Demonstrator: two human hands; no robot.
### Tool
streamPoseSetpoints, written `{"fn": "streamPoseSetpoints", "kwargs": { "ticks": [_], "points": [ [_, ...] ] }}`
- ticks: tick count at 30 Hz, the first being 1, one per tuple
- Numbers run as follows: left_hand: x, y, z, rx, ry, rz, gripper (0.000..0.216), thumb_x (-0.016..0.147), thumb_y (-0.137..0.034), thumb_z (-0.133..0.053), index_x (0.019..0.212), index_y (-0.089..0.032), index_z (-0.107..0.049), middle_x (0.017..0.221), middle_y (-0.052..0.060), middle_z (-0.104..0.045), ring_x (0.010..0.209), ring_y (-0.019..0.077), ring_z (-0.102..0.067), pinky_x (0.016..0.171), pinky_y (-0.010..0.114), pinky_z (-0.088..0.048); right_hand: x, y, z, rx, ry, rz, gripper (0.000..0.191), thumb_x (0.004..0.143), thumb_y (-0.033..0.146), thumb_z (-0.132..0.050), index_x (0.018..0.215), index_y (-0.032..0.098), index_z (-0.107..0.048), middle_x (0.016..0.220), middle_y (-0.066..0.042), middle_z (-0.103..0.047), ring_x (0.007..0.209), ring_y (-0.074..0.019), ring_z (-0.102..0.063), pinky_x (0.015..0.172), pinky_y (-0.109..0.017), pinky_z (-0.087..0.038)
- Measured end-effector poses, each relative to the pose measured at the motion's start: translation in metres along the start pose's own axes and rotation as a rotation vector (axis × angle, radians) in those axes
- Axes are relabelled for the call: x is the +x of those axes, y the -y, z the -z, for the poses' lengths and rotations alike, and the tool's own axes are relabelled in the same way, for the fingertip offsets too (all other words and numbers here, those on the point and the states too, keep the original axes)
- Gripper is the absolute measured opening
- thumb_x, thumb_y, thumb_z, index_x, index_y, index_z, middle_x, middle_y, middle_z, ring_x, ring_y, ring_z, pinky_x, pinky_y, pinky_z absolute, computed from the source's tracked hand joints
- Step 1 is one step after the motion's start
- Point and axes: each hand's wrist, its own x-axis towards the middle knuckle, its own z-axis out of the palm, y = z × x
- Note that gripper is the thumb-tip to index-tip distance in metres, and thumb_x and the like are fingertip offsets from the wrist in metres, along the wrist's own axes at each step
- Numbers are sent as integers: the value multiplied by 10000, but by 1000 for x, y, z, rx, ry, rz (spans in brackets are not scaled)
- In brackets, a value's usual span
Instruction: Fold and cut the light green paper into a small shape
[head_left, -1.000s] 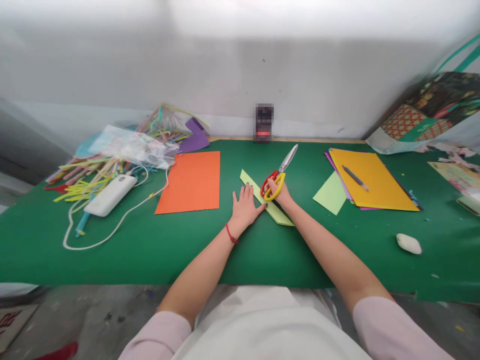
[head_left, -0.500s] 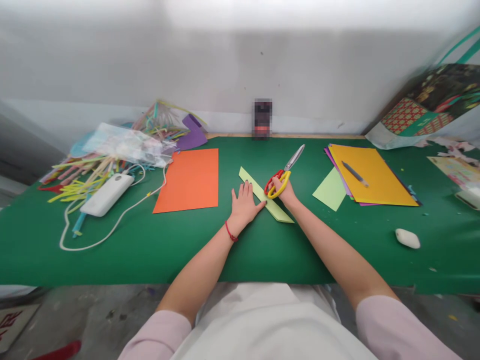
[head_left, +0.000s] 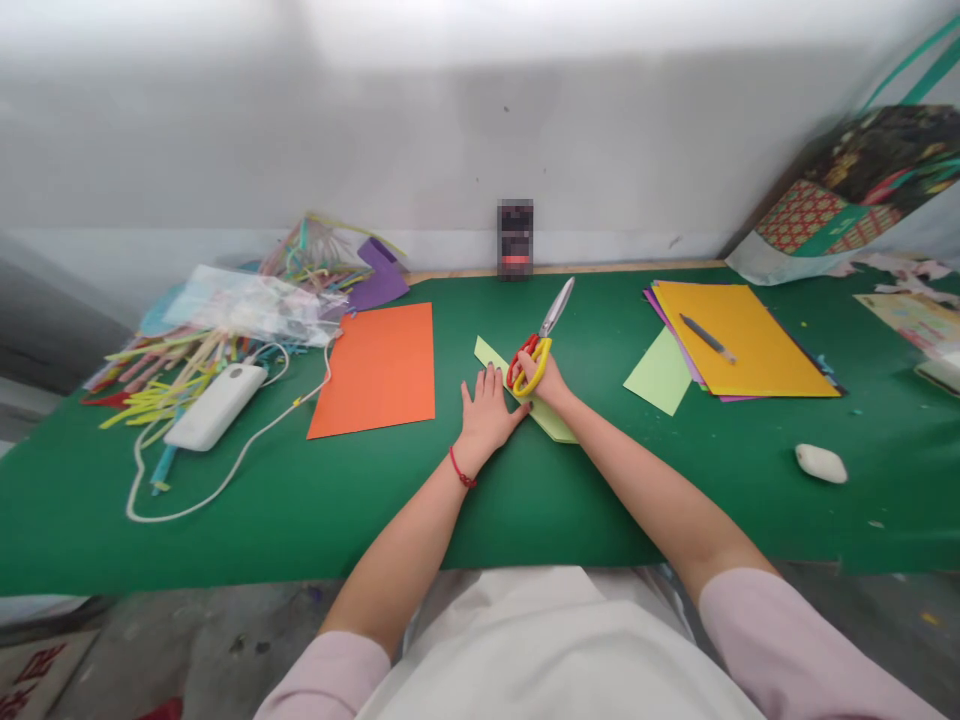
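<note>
From the head view, my left hand lies flat and open on the green surface, fingers spread and pointing far. My thumb reaches right to the edge of the strip. I cannot tell whether the palm pins the paper or only rests beside it.

The strip is pale green paper lying flat in the middle of the surface. Its long axis runs on a diagonal from far left to near right. Its far end shows just beyond my left fingertips, and its near end comes out under my right wrist.

My right hand is clenched through the red and yellow handles of the scissors and sits on top of the strip, about at its middle. The blades look closed and point far and slightly right, so they cross the strip's line rather than follow it. Both hands are at the strip, the left on its left side and the right over it.

The orange sheet lies left of my left hand, apart from it. The yellow stack with a pencil lies well apart to the right.
</note>
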Motion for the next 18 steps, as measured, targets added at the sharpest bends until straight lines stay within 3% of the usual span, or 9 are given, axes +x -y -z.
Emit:
{"fn": "streamPoseSetpoints", "kwargs": {
  "ticks": [7, 12, 18],
  "points": [
    [0, 1, 1, 40, 13, 5, 577, 951, -344, -206, 1484, -123, -211, 1563, 81, -144, 1438, 222, -150, 1162, 467, -122, -1, -4, 12, -1, 25, -17, 291, 740, 177, -472, 456, 202, -413, 376, 25, -482, 354, -82, -429, 399, -197, -371],
    [0, -1, 0, 18, 0, 22, 592, 939, -363, -233, 1484, -132, -217, 1561, 81, -167, 1436, 238, -155, 1163, 461, -136, -24, -11, 32, -13, 27, -56, 246, 728, 230, -483, 500, 217, -392, 350, 37, -460, 298, -75, -357, 323, -193, -287],
    [0, -2, 1, -19, 9, 12, 660, 923, -445, -253, 1483, -100, -202, 1565, 91, -131, 1442, 244, -128, 1163, 481, -102, -44, -12, 49, -33, 40, -67, 242, 716, 270, -513, 505, 211, -411, 371, 36, -473, 286, -62, -324, 312, -197, -290]
  ]
}}
